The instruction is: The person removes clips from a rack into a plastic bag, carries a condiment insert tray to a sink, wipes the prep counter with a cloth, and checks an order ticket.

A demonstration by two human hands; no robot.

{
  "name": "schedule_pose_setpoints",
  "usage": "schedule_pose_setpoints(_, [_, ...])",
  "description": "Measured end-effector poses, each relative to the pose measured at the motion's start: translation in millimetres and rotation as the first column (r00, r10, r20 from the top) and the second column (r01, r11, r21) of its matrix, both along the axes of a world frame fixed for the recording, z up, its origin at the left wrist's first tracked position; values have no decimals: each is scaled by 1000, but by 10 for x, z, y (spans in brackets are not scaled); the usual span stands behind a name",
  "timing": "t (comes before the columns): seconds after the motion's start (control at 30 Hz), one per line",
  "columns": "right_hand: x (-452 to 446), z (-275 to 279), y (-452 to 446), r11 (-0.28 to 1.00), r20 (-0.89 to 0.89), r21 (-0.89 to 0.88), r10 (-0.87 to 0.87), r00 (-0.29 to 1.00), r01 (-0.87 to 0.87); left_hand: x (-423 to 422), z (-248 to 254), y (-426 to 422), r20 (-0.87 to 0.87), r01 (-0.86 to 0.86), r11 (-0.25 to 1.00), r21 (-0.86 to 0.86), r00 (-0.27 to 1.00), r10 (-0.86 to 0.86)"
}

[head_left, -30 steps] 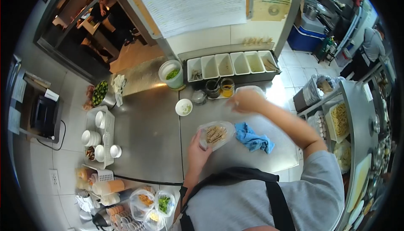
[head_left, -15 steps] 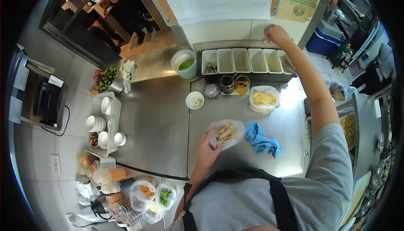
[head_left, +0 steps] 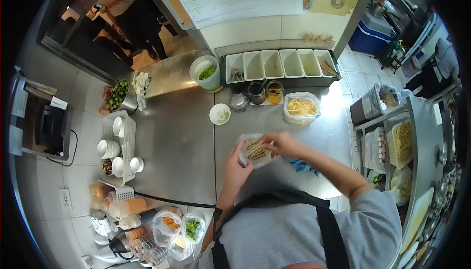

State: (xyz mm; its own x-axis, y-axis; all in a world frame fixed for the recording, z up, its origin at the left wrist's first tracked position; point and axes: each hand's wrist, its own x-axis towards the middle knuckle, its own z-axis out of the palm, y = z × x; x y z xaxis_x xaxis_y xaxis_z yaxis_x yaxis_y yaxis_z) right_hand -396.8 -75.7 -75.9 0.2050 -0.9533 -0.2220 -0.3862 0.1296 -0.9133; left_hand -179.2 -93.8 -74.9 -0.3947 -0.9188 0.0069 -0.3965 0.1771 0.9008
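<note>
Nearest the body, the left hand (head_left: 238, 166) grips the side of a clear plastic bag (head_left: 262, 162) over the desk (head_left: 171, 146), while the right hand (head_left: 280, 145) reaches curled fingers to the strips (head_left: 255, 152) inside — whether it pinches any, I cannot tell. The strips are thin, pale brown and piled together (the plastic around them is cloudy). Beyond stand a white bowl (head_left: 219, 114) with green bits, a bag of yellow shreds (head_left: 301, 106), a dark jar (head_left: 256, 93), an amber jar (head_left: 274, 92), a bucket (head_left: 211, 83) of chopped greens (head_left: 207, 72) and white bins (head_left: 290, 63), the end two holding utensils (head_left: 236, 74).
</note>
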Motion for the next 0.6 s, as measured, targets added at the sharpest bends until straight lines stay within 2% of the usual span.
schedule_pose_setpoints(0.03, [139, -107, 62, 998, -57, 23, -50, 997, 51, 0, -9, 10, 9, 3, 1000, 15, 1000, -3])
schedule_pose_setpoints(0.07, [191, -158, 77, 998, -239, -59, -14, 971, 0, 5, -25, 19, 18, 4, 1000, 28, 1000, -4])
schedule_pose_setpoints(0.13, [256, -226, 81, 973, -581, -183, 11, 814, -144, 23, -22, 31, 42, 9, 999, 32, 999, -10])
schedule_pose_setpoints(0.27, [-142, 59, -138, 946, -603, -187, 102, 791, -265, 28, 29, 32, 31, 9, 1000, 10, 999, -9])
schedule_pose_setpoints(0.33, [-554, 245, -445, 984, -582, -162, -37, 812, -71, 38, 23, 30, 21, -1, 1000, 3, 1000, 1])
schedule_pose_setpoints(0.37, [-814, 515, -647, 970, -750, -233, -134, 648, -69, 56, -3, 32, 28, -5, 1000, 0, 1000, 5])
schedule_pose_setpoints(0.4, [-1162, 479, -811, 886, -451, -451, -326, 831, 103, 70, -20, 39, 37, -10, 1000, -2, 999, 10])
schedule_pose_setpoints(0.43, [-1437, 567, -1005, 778, -470, -594, -543, 696, 205, 71, -22, 46, 37, -13, 1000, 0, 999, 13])
schedule_pose_setpoints(0.47, [-1706, 690, -1224, 768, -522, -518, -633, 572, 377, 67, -16, 46, 37, -16, 1000, 1, 999, 16])
schedule_pose_setpoints(0.53, [-2155, 829, -1414, 702, -596, -698, -677, 431, 138, 61, 0, 32, 56, -24, 1000, 15, 998, 23])
schedule_pose_setpoints(0.6, [-2454, 788, -1602, 693, -642, -720, -637, 426, -49, 53, -1, 52, 94, -32, 998, 52, 995, 27])
